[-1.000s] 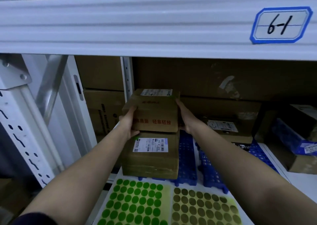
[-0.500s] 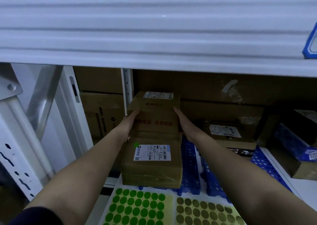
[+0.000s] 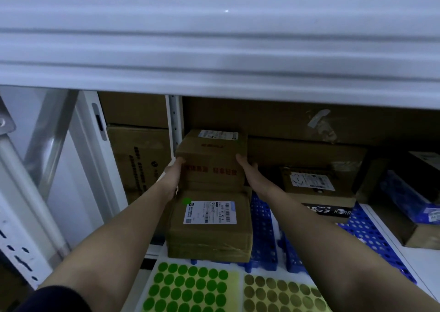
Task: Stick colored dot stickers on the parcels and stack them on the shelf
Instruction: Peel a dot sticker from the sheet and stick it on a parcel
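Grip: both hands clasp the upper parcel [image 3: 212,159] from its sides, left hand [image 3: 172,176] on the left face, right hand [image 3: 250,171] on the right face, fingers flat against the cardboard.
Upper parcel: sits on the far part of the lower parcel [image 3: 209,228], inside the shelf bay.
Lower parcel: rests on a blue perforated tray [image 3: 264,235]; a green dot sticker [image 3: 186,201] shows at the left corner of its white label.
Sticker sheets: green sheet [image 3: 190,288] near left, olive sheet [image 3: 283,292] just beside it on the right.
Overhead: white shelf beam [image 3: 214,38].
Right side: more cardboard boxes [image 3: 312,181], well apart from the hands.
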`<state>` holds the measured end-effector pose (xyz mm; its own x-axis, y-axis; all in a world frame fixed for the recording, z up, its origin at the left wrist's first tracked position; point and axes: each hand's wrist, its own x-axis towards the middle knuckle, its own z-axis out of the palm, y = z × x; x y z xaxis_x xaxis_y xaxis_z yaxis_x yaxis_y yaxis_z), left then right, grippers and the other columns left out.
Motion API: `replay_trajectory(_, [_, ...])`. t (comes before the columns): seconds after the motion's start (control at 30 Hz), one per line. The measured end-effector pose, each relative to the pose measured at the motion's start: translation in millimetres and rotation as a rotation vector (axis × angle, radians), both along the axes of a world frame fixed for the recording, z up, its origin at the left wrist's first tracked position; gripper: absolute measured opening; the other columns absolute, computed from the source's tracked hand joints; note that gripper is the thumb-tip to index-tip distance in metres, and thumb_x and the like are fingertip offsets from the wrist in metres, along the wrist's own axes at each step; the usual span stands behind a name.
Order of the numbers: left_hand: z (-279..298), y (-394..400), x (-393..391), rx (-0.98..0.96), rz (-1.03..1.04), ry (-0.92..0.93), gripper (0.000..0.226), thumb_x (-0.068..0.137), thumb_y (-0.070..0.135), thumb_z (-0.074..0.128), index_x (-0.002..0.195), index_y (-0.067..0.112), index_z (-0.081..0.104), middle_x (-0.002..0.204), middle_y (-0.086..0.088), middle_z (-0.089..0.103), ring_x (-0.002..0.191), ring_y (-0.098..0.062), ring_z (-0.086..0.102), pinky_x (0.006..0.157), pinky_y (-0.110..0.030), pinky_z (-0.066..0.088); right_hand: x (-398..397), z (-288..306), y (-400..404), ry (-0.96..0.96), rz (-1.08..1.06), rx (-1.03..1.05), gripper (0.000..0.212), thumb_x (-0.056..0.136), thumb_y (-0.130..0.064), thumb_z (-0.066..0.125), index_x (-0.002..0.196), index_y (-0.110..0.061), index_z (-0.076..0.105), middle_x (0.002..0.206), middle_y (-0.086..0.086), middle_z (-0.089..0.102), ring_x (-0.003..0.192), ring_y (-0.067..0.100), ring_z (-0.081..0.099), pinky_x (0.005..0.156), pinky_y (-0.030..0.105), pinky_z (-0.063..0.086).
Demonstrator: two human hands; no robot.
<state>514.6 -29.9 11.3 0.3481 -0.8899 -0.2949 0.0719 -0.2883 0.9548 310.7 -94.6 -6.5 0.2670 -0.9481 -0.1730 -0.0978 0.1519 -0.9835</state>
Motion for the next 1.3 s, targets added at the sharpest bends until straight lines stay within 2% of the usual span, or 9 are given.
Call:
replay_trajectory(0.1, [-3,-1,2,-0.046,-0.056,-0.004,0.036,0.098,0.039,0.033,0.125,0.021,0.048,0.102,-0.006,0.061,0.091,-0.023,0.057,0.068,-0.03,0.044,-3,-4,-3,0.086,0.029,-0.027,0.083,0.092,-0.047,0.055,0.153,-0.017,0.007,0.15,0.004,0.033,0.132,0.022,0.039,0.093,0.024,0.034])
replay_trajectory(0.23, [-5,2,-2,-0.05,-0.071,0.005,0.029,0.097,0.034,0.033,0.105,0.019,0.058,0.107,-0.011,0.062,0.095,-0.025,0.057,0.086,-0.036,0.045,-3,-11,-10,0.207,0.026,-0.099,0.078,0.091,-0.03,0.062,0.151,-0.016,0.015,0.146,0.008,0.04,0.129,0.024,0.044,0.101,0.03,0.04])
replay_trajectory(0.33, [-5,3,-6,-0.046,-0.04,0.029,0.029,0.099,0.029,0.032,0.086,0.019,0.056,0.088,-0.007,0.06,0.078,-0.019,0.055,0.065,-0.029,0.042,1,-15,-10,0.25,-0.013,-0.148,0.074,0.094,-0.03,0.058,0.151,-0.016,0.013,0.147,0.008,0.039,0.131,0.027,0.043,0.104,0.034,0.039])
replay_trajectory(0.67, [-6,2,-1,-0.07,-0.02,0.028,0.034,0.099,0.036,0.026,0.101,0.017,0.055,0.102,-0.006,0.06,0.081,-0.016,0.054,0.059,-0.026,0.038,9,-22,-14,0.493,-0.123,-0.219,0.059,0.098,-0.034,0.05,0.147,-0.011,0.027,0.146,0.015,0.036,0.127,0.032,0.045,0.101,0.038,0.043])
replay_trajectory(0.8, [-6,3,0,-0.091,-0.034,0.011,0.035,0.1,0.033,0.025,0.087,0.019,0.054,0.092,-0.006,0.058,0.077,-0.017,0.053,0.061,-0.028,0.039,10,-24,-15,0.593,-0.135,-0.236,0.061,0.098,-0.038,0.048,0.148,-0.012,0.026,0.148,0.017,0.03,0.13,0.034,0.041,0.102,0.039,0.04])
replay_trajectory(1.03, [-10,-1,2,-0.066,-0.076,-0.05,0.033,0.1,0.038,0.026,0.091,0.025,0.055,0.095,-0.003,0.059,0.082,-0.013,0.054,0.059,-0.025,0.037,11,-23,-16,0.626,-0.125,-0.229,0.06,0.098,-0.037,0.047,0.148,-0.011,0.025,0.148,0.017,0.03,0.131,0.035,0.038,0.106,0.043,0.038])
replay_trajectory(1.17, [-9,-9,-1,-0.011,-0.03,-0.053,0.044,0.099,0.043,0.031,0.132,0.017,0.045,0.118,-0.009,0.058,0.104,-0.025,0.056,0.079,-0.033,0.046,7,-19,-16,0.573,-0.075,-0.22,0.064,0.097,-0.034,0.05,0.149,-0.009,0.021,0.149,0.016,0.03,0.132,0.034,0.038,0.106,0.041,0.039])
replay_trajectory(1.23, [-11,-15,-8,-0.049,0.099,-0.187,0.054,0.097,0.033,0.04,0.146,0.013,0.027,0.14,-0.015,0.042,0.125,-0.033,0.044,0.102,-0.042,0.038,1,-15,-14,0.505,-0.073,-0.222,0.064,0.097,-0.032,0.052,0.148,-0.009,0.021,0.149,0.014,0.033,0.13,0.031,0.041,0.105,0.04,0.041])
replay_trajectory(1.3, [-11,-13,-22,-0.179,0.19,-0.383,0.061,0.094,0.023,0.048,0.147,0.01,0.021,0.148,-0.016,0.027,0.132,-0.034,0.036,0.109,-0.042,0.032,-7,-11,-10,0.436,-0.098,-0.256,0.058,0.098,-0.027,0.05,0.148,-0.011,0.023,0.146,0.012,0.04,0.127,0.028,0.045,0.103,0.037,0.042])
